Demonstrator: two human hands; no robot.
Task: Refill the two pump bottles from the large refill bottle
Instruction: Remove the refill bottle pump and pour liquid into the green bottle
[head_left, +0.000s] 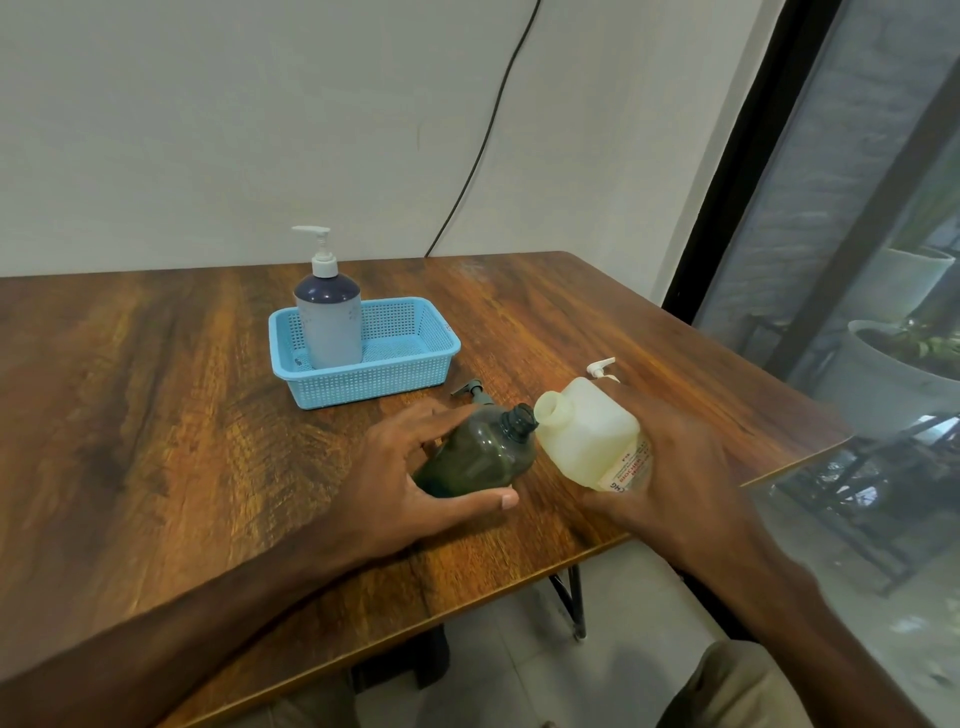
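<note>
My left hand (410, 483) grips a dark green translucent bottle (480, 454), tilted with its open threaded neck pointing up and right. My right hand (670, 467) holds a pale yellow refill bottle (587, 436), tipped so its open mouth nearly touches the green bottle's neck. A dark pump head (470, 391) lies on the table just behind the green bottle. A white pump head (602, 368) lies behind the refill bottle. A grey bottle with a white pump (328, 317) stands upright in a blue basket (405, 371).
The wooden table (156, 389) ends in a front-right edge close to my right hand. A black cable (483, 150) runs down the white wall behind. A glass door with a black frame (737, 171) stands at the right.
</note>
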